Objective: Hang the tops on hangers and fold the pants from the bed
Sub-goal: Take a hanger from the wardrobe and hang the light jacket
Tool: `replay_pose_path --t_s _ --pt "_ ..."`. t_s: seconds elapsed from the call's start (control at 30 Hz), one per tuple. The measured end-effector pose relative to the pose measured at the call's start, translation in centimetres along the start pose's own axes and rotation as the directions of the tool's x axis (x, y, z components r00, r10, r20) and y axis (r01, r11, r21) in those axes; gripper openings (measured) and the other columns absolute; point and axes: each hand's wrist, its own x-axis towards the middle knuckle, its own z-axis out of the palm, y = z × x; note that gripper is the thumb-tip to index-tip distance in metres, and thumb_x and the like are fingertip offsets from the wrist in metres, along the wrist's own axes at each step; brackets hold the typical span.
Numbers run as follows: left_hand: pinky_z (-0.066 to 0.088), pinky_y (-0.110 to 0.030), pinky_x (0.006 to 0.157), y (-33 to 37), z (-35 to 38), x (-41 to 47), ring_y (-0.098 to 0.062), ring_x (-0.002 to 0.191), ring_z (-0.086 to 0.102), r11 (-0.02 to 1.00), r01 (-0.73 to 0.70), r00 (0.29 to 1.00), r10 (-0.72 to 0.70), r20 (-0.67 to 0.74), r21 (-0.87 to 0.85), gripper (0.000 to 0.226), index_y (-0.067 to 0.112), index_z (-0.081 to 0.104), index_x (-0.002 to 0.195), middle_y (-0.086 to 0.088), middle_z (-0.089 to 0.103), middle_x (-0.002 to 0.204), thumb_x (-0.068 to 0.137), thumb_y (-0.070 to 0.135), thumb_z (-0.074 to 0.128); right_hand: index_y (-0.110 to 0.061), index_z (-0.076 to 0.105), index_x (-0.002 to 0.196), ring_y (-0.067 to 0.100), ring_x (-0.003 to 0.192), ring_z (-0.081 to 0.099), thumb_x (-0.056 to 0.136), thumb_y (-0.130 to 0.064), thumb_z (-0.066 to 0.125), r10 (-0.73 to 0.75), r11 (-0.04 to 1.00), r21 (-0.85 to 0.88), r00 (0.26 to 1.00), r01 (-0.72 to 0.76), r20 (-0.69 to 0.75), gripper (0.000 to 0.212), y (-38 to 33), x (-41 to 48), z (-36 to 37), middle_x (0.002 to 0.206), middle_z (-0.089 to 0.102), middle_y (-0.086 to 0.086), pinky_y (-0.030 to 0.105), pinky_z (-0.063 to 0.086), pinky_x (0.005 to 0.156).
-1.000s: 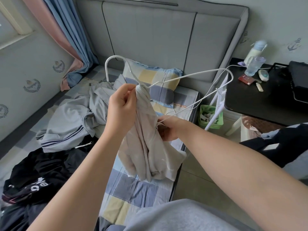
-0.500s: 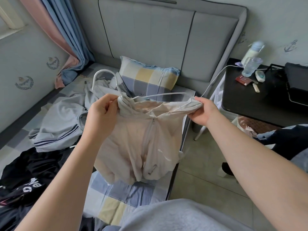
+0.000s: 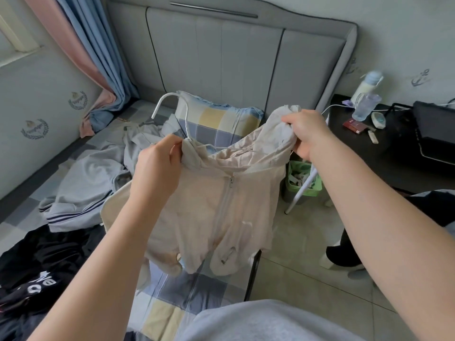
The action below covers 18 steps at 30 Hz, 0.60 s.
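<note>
Far left on the bed (image 3: 172, 303): grey top (image 3: 81, 190) and black clothes (image 3: 41, 262) lie unsorted, same as before.
hanger (image 3: 170, 94): hook stands above the collar; arms hidden in cloth.
left hand (image 3: 157, 166): pinches the collar's left end — grip unchanged.
beige jacket (image 3: 221, 207): in the air over the bed edge, zip facing me.
right hand (image 3: 305, 134): moved up off the shoulder tip, now clutching the hood.
meaning: I judge this top nearly hung — hood wants settling, pile still waits.
</note>
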Motion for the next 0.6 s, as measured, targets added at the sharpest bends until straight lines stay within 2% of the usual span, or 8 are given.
replay_pose_path --t_s 0.1,0.17,0.3,0.4,0.43,0.5,0.57,0.6 --pt "0.030 -0.030 0.062 -0.4 -0.7 -0.3 -0.023 0.069 0.049 0.996 -0.088 0.995 0.087 0.041 0.009 0.021 0.012 0.069 0.100 -0.002 0.062 0.077 0.098 0.005 0.050 -0.008 0.059 0.127 0.029 0.109 0.067 0.097 -0.003 0.056 0.043 0.995 0.091 0.997 -0.038 -0.057 0.031 -1.1 0.0 -1.7 0.122 0.067 0.015 0.045 0.055 0.095" --pt "0.034 -0.031 0.062 -0.2 -0.5 -0.6 -0.025 0.069 0.051 0.992 -0.124 0.987 0.123 0.099 0.004 0.021 0.013 0.069 0.100 0.000 0.060 0.076 0.098 0.004 0.050 -0.006 0.057 0.132 0.030 0.110 0.067 0.098 -0.004 0.054 0.048 0.997 0.070 0.998 -0.045 -0.038 0.033 -1.9 -0.7 -2.0 0.126 0.066 0.017 0.045 0.055 0.096" --pt "0.047 -0.040 0.069 2.1 1.3 0.2 -0.034 0.081 0.059 0.997 -0.070 0.983 0.073 0.167 -0.025 0.022 0.013 0.069 0.103 -0.008 0.068 0.087 0.099 0.010 0.048 -0.004 0.060 0.110 0.029 0.093 0.065 0.094 -0.001 0.060 -0.136 0.988 -0.051 0.983 0.143 0.122 0.016 -3.6 -5.0 1.3 0.099 0.062 0.020 0.044 0.054 0.085" --pt "0.048 -0.039 0.070 4.9 1.4 1.2 -0.030 0.081 0.060 0.991 -0.078 0.993 0.088 0.085 -0.108 0.023 0.012 0.071 0.102 -0.005 0.069 0.087 0.099 0.009 0.048 -0.010 0.064 0.086 0.020 0.068 0.061 0.092 -0.010 0.066 -0.228 0.949 -0.099 0.869 0.300 0.439 0.007 -4.6 -8.8 3.8 0.073 0.060 0.008 0.030 0.052 0.063" --pt "0.047 -0.038 0.071 5.5 1.1 1.6 -0.028 0.081 0.061 0.985 -0.093 0.994 0.101 0.046 -0.144 0.022 0.011 0.071 0.102 -0.004 0.070 0.086 0.100 0.008 0.049 -0.017 0.064 0.078 0.014 0.063 0.059 0.093 -0.020 0.067 -0.250 0.913 -0.147 0.807 0.381 0.535 0.015 -4.8 -9.6 3.9 0.068 0.058 0.000 0.026 0.050 0.060" --pt "0.043 -0.032 0.069 6.1 0.0 2.4 -0.021 0.077 0.059 0.971 -0.113 0.994 0.109 -0.027 -0.210 0.020 0.012 0.071 0.101 0.000 0.070 0.082 0.100 0.010 0.051 -0.021 0.064 0.072 0.008 0.077 0.059 0.094 -0.042 0.063 -0.291 0.729 -0.347 0.726 0.590 0.624 0.030 -5.6 -10.4 3.4 0.079 0.057 -0.009 0.022 0.049 0.075" --pt "0.042 -0.027 0.067 6.3 -1.4 3.3 -0.015 0.074 0.058 0.958 -0.127 0.991 0.112 -0.074 -0.258 0.019 0.013 0.071 0.102 0.004 0.068 0.082 0.100 0.011 0.052 -0.010 0.066 0.088 0.013 0.101 0.056 0.100 -0.047 0.053 -0.319 0.544 -0.473 0.693 0.693 0.647 0.041 -6.4 -10.1 2.3 0.101 0.057 -0.001 0.031 0.043 0.096" --pt "0.043 -0.027 0.067 6.5 -2.1 3.8 -0.014 0.074 0.058 0.954 -0.136 0.990 0.119 -0.081 -0.268 0.019 0.013 0.071 0.102 0.003 0.069 0.082 0.100 0.011 0.052 -0.006 0.062 0.088 0.014 0.093 0.055 0.102 -0.044 0.051 -0.295 0.524 -0.486 0.684 0.700 0.667 0.042 -6.8 -10.0 1.8 0.095 0.055 0.002 0.032 0.042 0.091"
